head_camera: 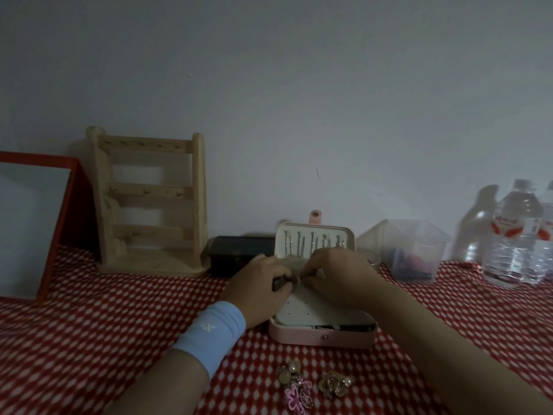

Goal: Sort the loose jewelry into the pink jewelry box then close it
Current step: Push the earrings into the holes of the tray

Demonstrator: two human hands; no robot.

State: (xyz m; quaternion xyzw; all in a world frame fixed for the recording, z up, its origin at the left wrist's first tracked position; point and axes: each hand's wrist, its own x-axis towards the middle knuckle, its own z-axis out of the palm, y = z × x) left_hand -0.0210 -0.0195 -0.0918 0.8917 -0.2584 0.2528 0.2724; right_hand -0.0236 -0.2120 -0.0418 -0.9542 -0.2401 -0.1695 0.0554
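Jewelry (332,384) not yet sorted lies on the bench (119,324) in two small heaps, side by side. Both heaps are behind the grips, on the person's side, with the front wall of the box (323,336) between them and the grips.

The left grip (260,286) and the right grip (335,274) meet fingertip to fingertip over the far end of the box's white panel (314,310), just below the upright lid (317,238). The left grip is curled round a dark piece (279,284), too dim to name. The right grip's fingers are bent and drawn together at the same spot. Whether they pinch anything I cannot tell.

The box is open, its long side running left to right across both grips. The next pick probably means drawing one grip straight back over the front wall. The gold heap lies more behind the right grip and the pink flower heap (294,396) sits between the two, so neither is clearly nearer.
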